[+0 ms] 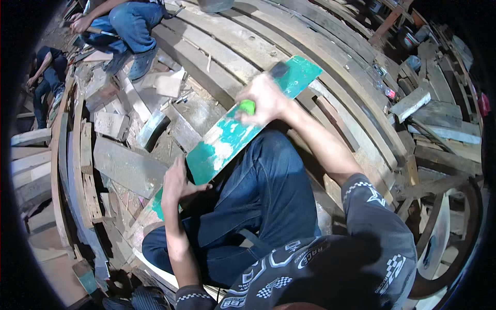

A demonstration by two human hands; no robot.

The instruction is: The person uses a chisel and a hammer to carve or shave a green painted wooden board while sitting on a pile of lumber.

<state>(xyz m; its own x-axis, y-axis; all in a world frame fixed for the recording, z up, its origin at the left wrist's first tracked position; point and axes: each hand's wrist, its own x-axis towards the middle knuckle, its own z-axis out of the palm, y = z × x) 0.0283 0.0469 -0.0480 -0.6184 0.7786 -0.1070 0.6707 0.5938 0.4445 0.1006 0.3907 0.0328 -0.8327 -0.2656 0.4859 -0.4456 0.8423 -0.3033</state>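
Note:
A long wooden board (pixel 235 135) with patchy green paint lies slantwise across my lap, from lower left to upper right. Bare, pale wood shows through where paint is gone. My left hand (pixel 177 186) grips its lower part, thumb across the face and fingers at the far edge. In my right hand (pixel 266 98), closed above the board's upper part, is a scraper with a green handle (pixel 247 107). Its dark, wide blade (pixel 279 70) is blurred and lies over the green paint near the upper end; whether it touches cannot be made out.
Long planks (pixel 222 44) run beyond the board. Loose wood offcuts (pixel 111 125) litter the ground at left. Another person (pixel 137 28) sits at upper left holding a tool, with a second person (pixel 49 77) farther left. A large dark wheel-like ring (pixel 467 232) stands at right.

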